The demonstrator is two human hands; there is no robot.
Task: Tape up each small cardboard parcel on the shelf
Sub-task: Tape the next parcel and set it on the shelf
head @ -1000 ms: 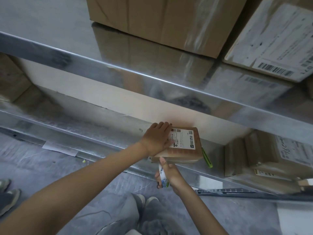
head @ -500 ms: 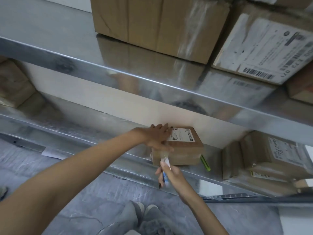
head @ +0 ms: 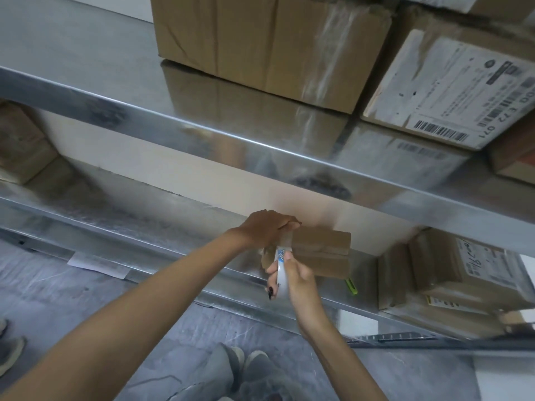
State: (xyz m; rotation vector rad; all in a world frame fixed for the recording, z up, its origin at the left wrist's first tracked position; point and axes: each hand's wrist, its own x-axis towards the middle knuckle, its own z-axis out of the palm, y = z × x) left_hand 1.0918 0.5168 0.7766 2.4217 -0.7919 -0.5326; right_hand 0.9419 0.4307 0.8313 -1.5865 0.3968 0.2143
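Observation:
A small cardboard parcel (head: 321,253) stands tipped up on the lower metal shelf (head: 162,230), its plain brown side facing me and its label out of sight. My left hand (head: 265,228) grips the parcel's top left corner, fingers curled over the edge. My right hand (head: 291,277) holds a clear tape roll (head: 281,272) with a blue-printed core against the parcel's left end. A strip of clear tape runs from the roll up to that corner.
A green-handled tool (head: 351,285) lies on the shelf under the parcel's right end. Labelled parcels (head: 460,273) sit to the right on the same shelf. Big boxes (head: 269,41) stand on the upper shelf (head: 202,131). My feet (head: 246,360) are on the grey floor below.
The parcel has been tipped up so that its white label no longer shows. My left hand moved from lying flat on top to gripping the corner. My right hand rose with the roll.

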